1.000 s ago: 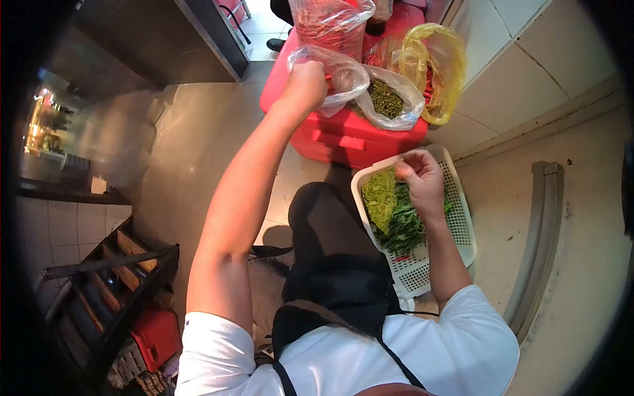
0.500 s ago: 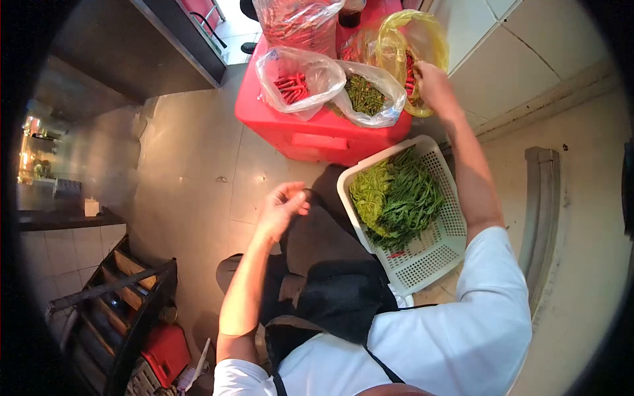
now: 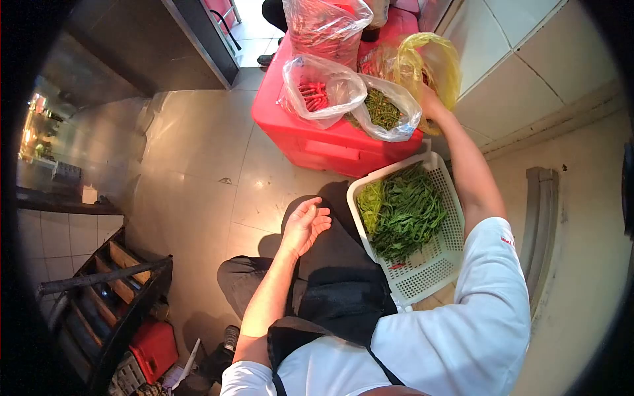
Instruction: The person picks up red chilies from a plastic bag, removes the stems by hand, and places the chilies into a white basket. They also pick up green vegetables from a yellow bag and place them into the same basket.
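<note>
My right hand [image 3: 432, 105] reaches into the yellow plastic bag [image 3: 449, 63], which has red chilies inside; my fingers are hidden there. Held over my lap, my left hand [image 3: 308, 227] is open, palm turned up and fingers loosely bent, with nothing in it. Beside the yellow bag sits a clear bag of small green chilies [image 3: 382, 111]. Left of that is another clear bag with red chilies [image 3: 313, 96]. A white plastic basket [image 3: 429, 280] under my right forearm holds leafy greens [image 3: 413, 211], and a small red chili [image 3: 397, 266] lies near its front.
The bags stand on a red cooler box [image 3: 310, 142], along with a large filled clear bag [image 3: 323, 33] at the back. A tiled wall [image 3: 515, 72] runs along the right. Lower left are dark wooden steps [image 3: 122, 284] and a red container [image 3: 154, 350].
My right hand has gone deeper into the yellow bag, so its fingers no longer show. My left hand has moved right and down over my lap, palm turning up. The view has shifted slightly.
</note>
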Demonstrator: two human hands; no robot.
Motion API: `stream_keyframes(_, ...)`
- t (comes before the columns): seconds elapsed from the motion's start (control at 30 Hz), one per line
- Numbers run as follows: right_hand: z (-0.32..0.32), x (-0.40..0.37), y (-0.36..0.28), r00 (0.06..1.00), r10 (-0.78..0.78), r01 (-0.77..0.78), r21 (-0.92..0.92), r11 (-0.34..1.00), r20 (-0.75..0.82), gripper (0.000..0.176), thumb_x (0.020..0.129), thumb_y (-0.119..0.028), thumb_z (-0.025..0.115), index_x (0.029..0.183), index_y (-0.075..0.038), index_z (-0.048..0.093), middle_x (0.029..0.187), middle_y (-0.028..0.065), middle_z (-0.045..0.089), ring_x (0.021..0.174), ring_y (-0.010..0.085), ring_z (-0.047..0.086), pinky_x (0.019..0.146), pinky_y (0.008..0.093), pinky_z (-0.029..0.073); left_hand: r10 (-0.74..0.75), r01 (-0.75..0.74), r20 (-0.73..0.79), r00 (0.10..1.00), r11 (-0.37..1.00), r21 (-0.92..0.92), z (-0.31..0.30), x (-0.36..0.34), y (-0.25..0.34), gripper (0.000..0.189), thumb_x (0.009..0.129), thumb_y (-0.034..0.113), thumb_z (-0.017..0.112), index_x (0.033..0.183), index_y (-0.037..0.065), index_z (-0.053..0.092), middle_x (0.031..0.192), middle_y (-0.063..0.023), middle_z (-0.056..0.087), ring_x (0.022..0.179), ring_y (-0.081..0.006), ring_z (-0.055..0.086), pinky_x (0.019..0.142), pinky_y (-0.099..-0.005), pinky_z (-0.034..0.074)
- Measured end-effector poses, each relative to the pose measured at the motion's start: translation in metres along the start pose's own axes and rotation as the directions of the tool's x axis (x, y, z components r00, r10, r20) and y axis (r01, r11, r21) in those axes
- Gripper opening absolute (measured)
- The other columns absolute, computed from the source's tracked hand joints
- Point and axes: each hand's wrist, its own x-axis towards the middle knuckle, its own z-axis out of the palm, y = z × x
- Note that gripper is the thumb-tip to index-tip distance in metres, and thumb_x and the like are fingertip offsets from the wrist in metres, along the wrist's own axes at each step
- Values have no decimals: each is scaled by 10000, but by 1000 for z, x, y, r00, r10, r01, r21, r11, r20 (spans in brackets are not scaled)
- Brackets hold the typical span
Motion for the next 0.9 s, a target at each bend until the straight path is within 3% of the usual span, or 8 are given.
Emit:
stream_keyframes(0.23,-34,38,-44,936,-183,230,130,964,-301,527,762,-345,714,1147,-25,550,1097,214,623,986,371,599,844,437,468,-23,23,1,1000,1000,-2,-1,5,-1,322,978,222,527,1242,42,483,972,-149,655,795,-220,673,707,-328,574)
stream_keyframes(0.4,-74,99,-76,940,-172,220,138,966,-296,465,744,-261,719,1112,-15,577,1029,176,645,929,296,609,809,399,481,5,-5,1,1000,1000,-31,-3,3,1,310,984,224,512,1242,53,491,985,-156,661,796,-219,680,704,-321,579)
stream_keyframes(0.6,-80,149,1,984,-95,134,-281,950,149,428,712,-196,734,1074,-7,606,929,134,666,852,211,623,756,359,498,20,-19,11,1000,999,-49,-3,3,2,302,987,221,507,1233,46,503,985,-158,665,793,-219,682,702,-318,581)
stream_keyframes(0.67,-99,127,-17,908,98,68,-375,925,407,429,718,-200,736,1081,-9,610,925,133,667,844,190,624,745,344,502,16,-16,12,1000,999,-52,-3,4,2,303,987,219,506,1236,47,499,982,-157,665,791,-219,681,701,-318,580)
stream_keyframes(0.73,-120,59,-69,785,278,-222,-168,960,554,386,766,-203,710,1088,-10,622,903,124,666,821,180,625,731,329,506,20,-20,5,1000,998,-56,-5,1,1,301,987,215,506,1238,47,498,979,-156,665,790,-219,680,700,-318,580)
stream_keyframes(0.8,-117,4,-81,863,278,-389,203,899,423,325,826,-256,656,1017,8,642,894,142,680,814,233,638,726,349,507,25,-25,2,1000,998,-50,-6,-1,1,297,988,209,506,1238,48,499,976,-154,665,789,-218,679,700,-318,580)
stream_keyframes(0.83,-106,-25,-87,924,258,-352,369,860,281,347,853,-307,625,951,25,650,922,174,695,837,289,651,736,374,503,28,-27,3,1000,998,-55,-7,-1,0,292,988,205,505,1235,49,502,975,-153,665,788,-217,679,700,-317,579)
stream_keyframes(0.9,-86,-58,-91,973,109,-142,159,977,203,308,853,-246,627,1011,18,642,967,170,691,885,279,647,776,366,496,21,-21,11,1000,999,-49,-6,-4,-1,282,988,198,504,1228,50,509,972,-150,665,786,-214,678,699,-316,579)
